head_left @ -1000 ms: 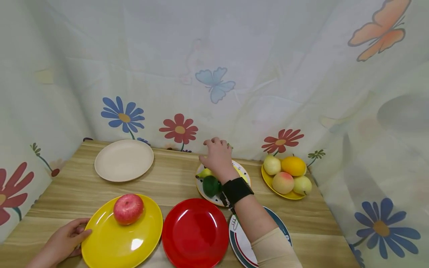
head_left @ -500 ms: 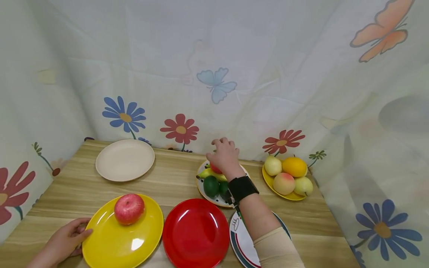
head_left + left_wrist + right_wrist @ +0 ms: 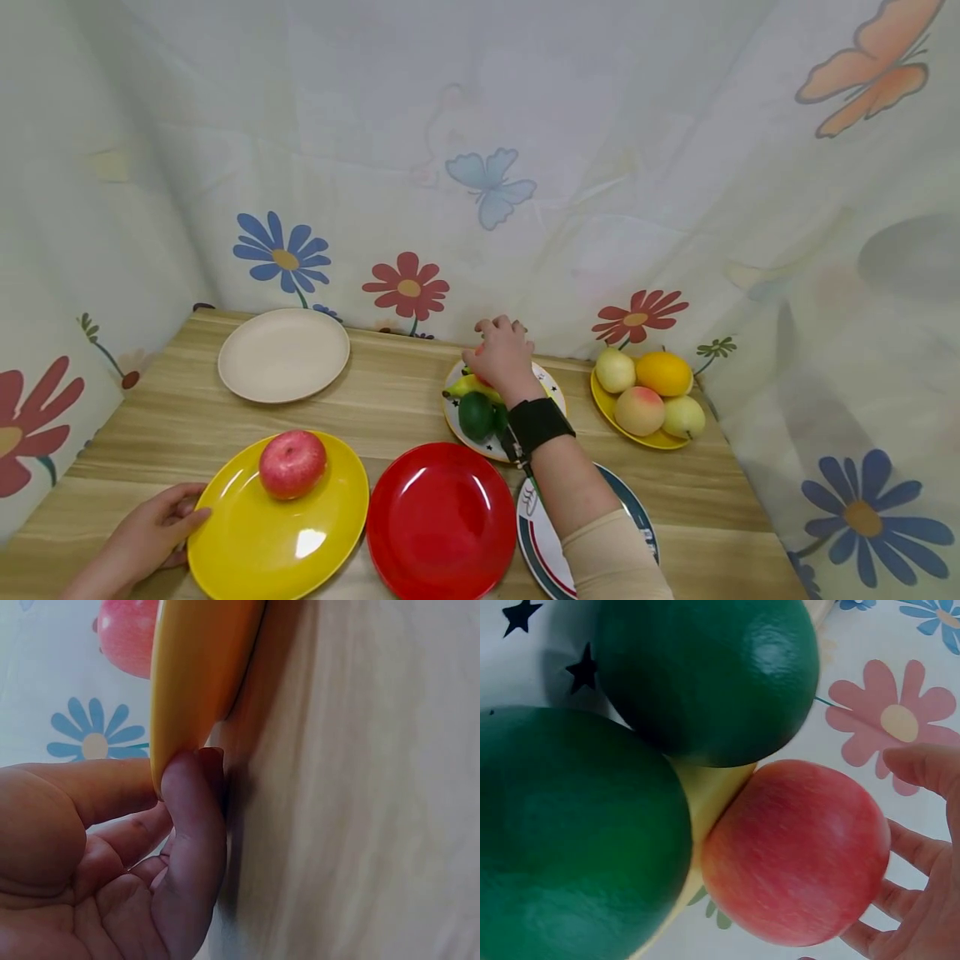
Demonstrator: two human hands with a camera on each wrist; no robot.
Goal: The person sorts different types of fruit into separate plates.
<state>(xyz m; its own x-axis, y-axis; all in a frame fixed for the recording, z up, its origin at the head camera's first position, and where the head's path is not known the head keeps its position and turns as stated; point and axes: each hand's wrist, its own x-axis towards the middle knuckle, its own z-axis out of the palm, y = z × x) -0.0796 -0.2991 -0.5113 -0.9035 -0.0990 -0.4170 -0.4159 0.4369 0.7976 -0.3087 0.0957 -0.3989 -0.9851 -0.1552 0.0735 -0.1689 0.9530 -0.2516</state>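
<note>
My left hand (image 3: pixel 153 529) pinches the left rim of a yellow plate (image 3: pixel 262 550), thumb on top and a finger beneath in the left wrist view. A red apple (image 3: pixel 292 464) rests on that plate. Over the small star-patterned plate (image 3: pixel 551 387) at the back, my right hand (image 3: pixel 504 358) is spread around another red apple (image 3: pixel 799 851). In the right wrist view its thumb stands apart from this apple, while the other fingers reach behind it; whether they touch is unclear. A banana (image 3: pixel 468 386) and two dark green, avocado-like fruits (image 3: pixel 476 417) lie beside the apple, partly hidden by the hand.
A red plate (image 3: pixel 441 525) is right of the yellow one. My right forearm crosses over a white plate with a green rim (image 3: pixel 543 546). A beige plate (image 3: pixel 283 354) lies back left. A small yellow plate (image 3: pixel 600 406) holds several fruits back right. A curtain (image 3: pixel 375 125) closes the back.
My right hand has shifted slightly right over the star-patterned plate, and the apple there has come into view under it. The left hand keeps its grip on the yellow plate.
</note>
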